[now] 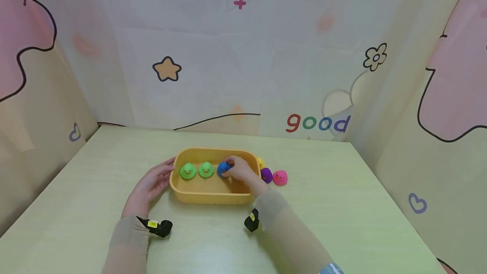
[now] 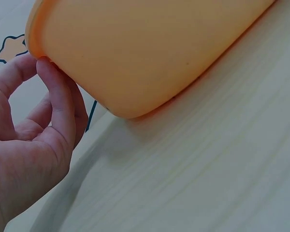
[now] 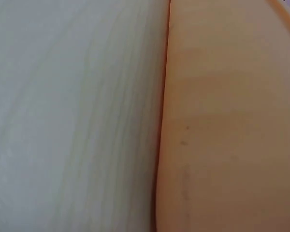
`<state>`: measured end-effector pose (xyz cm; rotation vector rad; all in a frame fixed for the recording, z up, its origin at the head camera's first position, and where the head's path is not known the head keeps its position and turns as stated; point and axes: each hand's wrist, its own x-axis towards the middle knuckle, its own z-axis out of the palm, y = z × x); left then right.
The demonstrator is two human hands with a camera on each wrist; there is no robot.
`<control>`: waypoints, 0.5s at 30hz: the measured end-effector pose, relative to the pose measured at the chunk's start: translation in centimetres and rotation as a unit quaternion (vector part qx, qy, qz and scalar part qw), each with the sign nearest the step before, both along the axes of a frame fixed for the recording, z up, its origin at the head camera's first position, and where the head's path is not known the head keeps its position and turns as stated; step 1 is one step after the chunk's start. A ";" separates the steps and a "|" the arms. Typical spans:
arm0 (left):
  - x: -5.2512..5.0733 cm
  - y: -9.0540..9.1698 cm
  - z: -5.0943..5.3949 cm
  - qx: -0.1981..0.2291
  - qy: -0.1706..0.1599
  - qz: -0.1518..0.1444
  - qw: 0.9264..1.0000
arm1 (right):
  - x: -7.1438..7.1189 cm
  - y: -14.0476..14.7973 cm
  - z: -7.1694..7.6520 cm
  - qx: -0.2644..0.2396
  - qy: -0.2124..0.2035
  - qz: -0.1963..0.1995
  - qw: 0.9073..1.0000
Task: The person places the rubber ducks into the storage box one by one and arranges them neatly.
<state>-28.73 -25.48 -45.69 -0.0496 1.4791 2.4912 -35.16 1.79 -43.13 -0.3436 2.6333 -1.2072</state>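
While a tub (image 1: pixel 214 198) holds two green ducks (image 1: pixel 188 171) (image 1: pixel 206 170), the hands (image 1: pixel 155 180) (image 1: pixel 241 170) pinch its rim (image 1: pixel 214 149) and a blue duck (image 1: pixel 222 169).

Left hand (image 1: pixel 155 181), right hand (image 1: pixel 240 170): bare
Left sleeve (image 1: pixel 127 244): long, pale greyish beige, puckered at cuff
Left wrist camera (image 1: pixel 164 228): black, rounded, dark strap (image 1: pixel 142 222)
Left tag (image 1: pixel 152 223): yellow, illegible
Right sleeve (image 1: pixel 293 229): same pale beige
Right wrist camera (image 1: pixel 250 223): black, 1 yellow tag (image 1: pixel 252 216)
Right-arm cloth (image 1: pixel 331 269): blue-white pattern
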 end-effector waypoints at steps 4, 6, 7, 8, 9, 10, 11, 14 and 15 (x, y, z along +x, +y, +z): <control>0.0 0.0 0.0 0.001 0.002 0.002 1.000 | 0.0 0.0 0.1 0.012 0.009 0.002 1.000; 0.0 0.1 0.0 -0.001 0.006 0.002 1.000 | 0.0 0.1 0.1 0.016 0.008 0.003 1.000; 0.0 0.1 0.0 -0.003 0.006 0.003 1.000 | 0.0 0.1 0.2 0.018 0.008 0.005 1.000; 0.0 0.1 0.0 -0.006 0.007 0.004 1.000 | 0.0 0.1 0.3 0.019 0.007 0.007 1.000; 0.0 0.1 0.0 -0.005 0.010 0.002 1.000 | 0.1 0.2 0.4 0.019 0.008 0.008 1.000; 0.0 0.1 0.0 -0.008 0.010 0.002 1.000 | 0.2 0.2 0.5 0.017 0.008 0.009 1.000; 0.1 0.1 0.0 -0.009 0.011 0.001 1.000 | 0.3 0.3 0.6 0.013 0.008 0.010 1.000; 0.1 0.1 0.0 -0.009 0.009 0.000 1.000 | 0.7 0.7 1.2 0.007 0.016 0.014 1.000; 0.1 0.0 0.1 -0.007 0.009 -0.002 1.000 | 0.8 0.8 1.5 0.007 0.021 0.015 1.000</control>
